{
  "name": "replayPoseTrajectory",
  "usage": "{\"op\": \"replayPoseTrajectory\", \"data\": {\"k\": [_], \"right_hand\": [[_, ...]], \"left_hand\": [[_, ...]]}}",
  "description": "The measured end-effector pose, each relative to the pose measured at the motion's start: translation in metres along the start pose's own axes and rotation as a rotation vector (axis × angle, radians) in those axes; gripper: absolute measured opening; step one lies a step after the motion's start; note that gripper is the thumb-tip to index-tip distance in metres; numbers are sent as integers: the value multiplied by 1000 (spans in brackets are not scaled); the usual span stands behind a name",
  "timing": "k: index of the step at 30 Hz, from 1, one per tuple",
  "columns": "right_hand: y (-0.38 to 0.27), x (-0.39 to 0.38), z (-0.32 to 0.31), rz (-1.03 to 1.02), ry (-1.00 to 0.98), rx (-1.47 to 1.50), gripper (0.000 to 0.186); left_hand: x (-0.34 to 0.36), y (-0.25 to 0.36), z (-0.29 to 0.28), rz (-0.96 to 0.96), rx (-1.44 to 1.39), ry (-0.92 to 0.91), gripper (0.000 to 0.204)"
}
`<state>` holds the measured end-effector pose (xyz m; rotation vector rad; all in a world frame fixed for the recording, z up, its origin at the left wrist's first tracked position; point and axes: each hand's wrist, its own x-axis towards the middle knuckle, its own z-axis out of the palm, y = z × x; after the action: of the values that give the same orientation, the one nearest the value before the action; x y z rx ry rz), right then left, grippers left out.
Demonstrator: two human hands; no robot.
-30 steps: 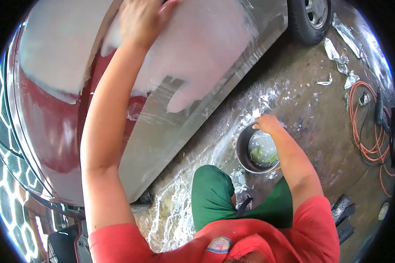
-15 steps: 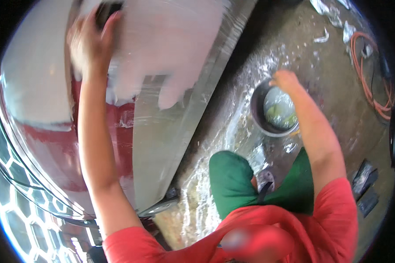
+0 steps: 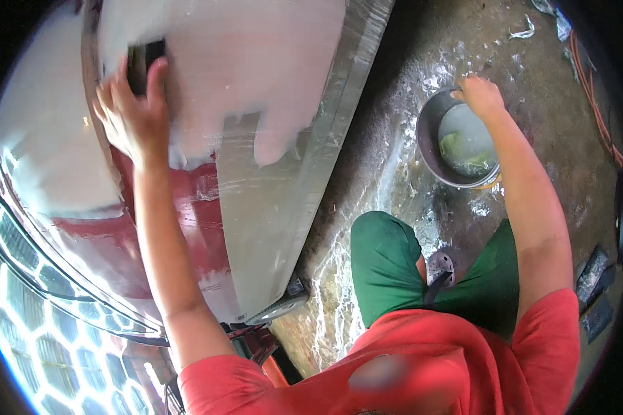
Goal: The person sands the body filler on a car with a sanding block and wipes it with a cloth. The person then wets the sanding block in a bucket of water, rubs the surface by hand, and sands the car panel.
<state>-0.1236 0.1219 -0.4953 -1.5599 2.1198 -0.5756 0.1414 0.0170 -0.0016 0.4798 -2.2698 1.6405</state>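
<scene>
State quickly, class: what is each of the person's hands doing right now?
Left hand: fingers spread, pressing a dark sanding block against the car panel.
Right hand: resting on the rim of the metal bowl; whether it grips cannot be told.

Car panel (image 3: 270,138) on the left, wet floor (image 3: 394,124) to its right; left hand (image 3: 135,114) flat on the panel, over a sanding block (image 3: 145,66); headlight (image 3: 48,290) below and left of that hand; bowl (image 3: 460,145) on the floor at right, right hand (image 3: 479,93) on its far rim; knee (image 3: 384,252) between panel and bowl; cable (image 3: 595,90) along the far right edge.
</scene>
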Motion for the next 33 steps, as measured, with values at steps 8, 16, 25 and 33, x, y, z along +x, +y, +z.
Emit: {"op": "replayPoseTrajectory", "data": {"k": [8,16,25,33], "right_hand": [[-21,4,-11,-56,-18,12,41],[-6,-1,-2,-34,-2,-5,39],[-17,1,-9,-30,2,-12,37],[-19,-2,-7,5,6,-20,38]], "left_hand": [[116,38,14,-24,-112,51,39],[-22,-4,-12,-55,-21,8,54],[46,6,-1,-35,-80,14,46],[53,-3,10,-44,45,-14,55]]}}
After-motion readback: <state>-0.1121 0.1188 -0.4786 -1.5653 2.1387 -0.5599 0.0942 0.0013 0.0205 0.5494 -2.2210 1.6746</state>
